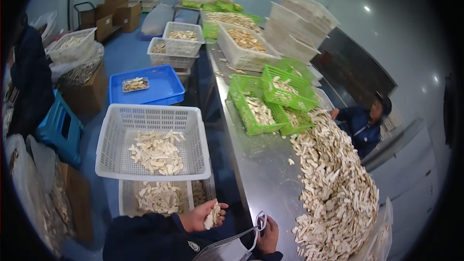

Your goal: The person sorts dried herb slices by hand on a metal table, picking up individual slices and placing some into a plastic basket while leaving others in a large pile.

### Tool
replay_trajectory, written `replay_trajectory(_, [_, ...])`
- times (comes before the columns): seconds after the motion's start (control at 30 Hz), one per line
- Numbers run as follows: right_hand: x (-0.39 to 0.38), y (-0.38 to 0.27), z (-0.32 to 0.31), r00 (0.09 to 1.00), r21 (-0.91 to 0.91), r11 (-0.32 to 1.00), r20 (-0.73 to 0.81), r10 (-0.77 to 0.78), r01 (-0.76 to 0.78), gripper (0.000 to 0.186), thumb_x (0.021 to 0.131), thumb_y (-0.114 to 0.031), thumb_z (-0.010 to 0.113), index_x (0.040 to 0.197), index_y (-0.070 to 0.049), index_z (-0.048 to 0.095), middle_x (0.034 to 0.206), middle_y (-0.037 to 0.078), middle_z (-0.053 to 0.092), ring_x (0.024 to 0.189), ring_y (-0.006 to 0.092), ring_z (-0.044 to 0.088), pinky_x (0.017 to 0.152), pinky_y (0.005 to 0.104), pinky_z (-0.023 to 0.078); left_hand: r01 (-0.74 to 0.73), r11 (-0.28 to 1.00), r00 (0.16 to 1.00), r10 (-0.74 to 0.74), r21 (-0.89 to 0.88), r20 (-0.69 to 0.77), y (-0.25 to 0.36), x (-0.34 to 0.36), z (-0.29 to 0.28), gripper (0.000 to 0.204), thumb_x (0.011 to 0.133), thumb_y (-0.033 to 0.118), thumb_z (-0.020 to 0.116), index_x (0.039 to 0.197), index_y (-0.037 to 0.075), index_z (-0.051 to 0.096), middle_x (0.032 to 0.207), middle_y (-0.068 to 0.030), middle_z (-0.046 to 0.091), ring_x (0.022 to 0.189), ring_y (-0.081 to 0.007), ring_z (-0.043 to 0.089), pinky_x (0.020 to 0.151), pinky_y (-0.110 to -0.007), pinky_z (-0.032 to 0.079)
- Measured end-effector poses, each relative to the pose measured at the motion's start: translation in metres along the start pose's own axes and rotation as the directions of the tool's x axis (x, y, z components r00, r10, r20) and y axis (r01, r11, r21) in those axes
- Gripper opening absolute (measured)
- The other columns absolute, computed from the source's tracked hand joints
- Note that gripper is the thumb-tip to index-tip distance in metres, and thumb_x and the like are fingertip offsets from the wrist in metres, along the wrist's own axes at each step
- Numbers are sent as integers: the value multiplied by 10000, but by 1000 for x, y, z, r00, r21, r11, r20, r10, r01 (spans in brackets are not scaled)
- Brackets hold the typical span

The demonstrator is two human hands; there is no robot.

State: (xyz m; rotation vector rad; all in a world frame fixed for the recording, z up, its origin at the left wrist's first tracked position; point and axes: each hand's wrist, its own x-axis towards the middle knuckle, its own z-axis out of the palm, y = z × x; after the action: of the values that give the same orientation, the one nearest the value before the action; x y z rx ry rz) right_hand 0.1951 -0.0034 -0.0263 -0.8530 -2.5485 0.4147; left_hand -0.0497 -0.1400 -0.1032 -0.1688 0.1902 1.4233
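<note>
While the left hand is cupping mushroom slices in curled fingers, probably against spilling, near the lower white basket, the right hand is hovering by the steel table, its grip unclear.

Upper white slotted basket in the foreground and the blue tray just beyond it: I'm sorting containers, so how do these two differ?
The white basket has slotted walls; those of the blue tray look solid. The basket is deeper, while the tray is shallow. The basket holds a loose heap of pale, mushroom-like slices; the tray holds one small filled pack. Both are open-topped, roughly rectangular and stand left of the metal table.
</note>
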Motion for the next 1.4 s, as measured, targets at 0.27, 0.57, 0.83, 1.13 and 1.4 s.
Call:
replay_trajectory(0.27, [7,-1,11,1000,-45,999,-2,-10,10,405,795,-192,715,1165,-41,647,1236,174,598,1178,378,537,1032,470,412,-7,960,998,-10,-278,-60,-31,-16,-47,461,1078,417,358,1216,20,549,910,-102,616,780,-252,614,710,-386,554])
replay_trajectory(0.57, [10,2,8,998,-30,999,41,-38,39,421,778,-201,723,1168,-59,656,1236,154,609,1169,367,542,1028,466,411,57,983,982,-87,-173,-171,-25,-10,-40,417,1077,385,385,1197,17,541,884,-97,583,746,-223,575,655,-341,524])
replay_trajectory(0.83, [12,6,10,997,-5,997,-31,-75,75,393,772,-239,771,1129,-115,663,1186,98,613,1126,315,565,971,445,433,82,991,976,-101,-105,-193,-37,1,-26,406,1076,381,390,1199,19,525,880,-101,569,729,-207,539,638,-333,503])
replay_trajectory(1.13, [10,5,8,999,-39,998,13,-50,50,457,791,-283,762,1220,-171,648,1245,52,589,1189,277,532,966,425,426,100,995,979,-98,4,-180,-56,15,-14,416,1071,393,401,1208,27,544,893,-92,592,747,-213,563,647,-334,518])
replay_trajectory(1.4, [9,4,-2,996,-19,995,16,-93,94,544,762,-310,786,1252,-136,626,1255,105,590,1161,329,555,945,452,461,277,961,959,-276,3,-66,-77,38,-16,420,1073,404,383,1210,44,550,902,-71,608,778,-212,594,677,-347,540])
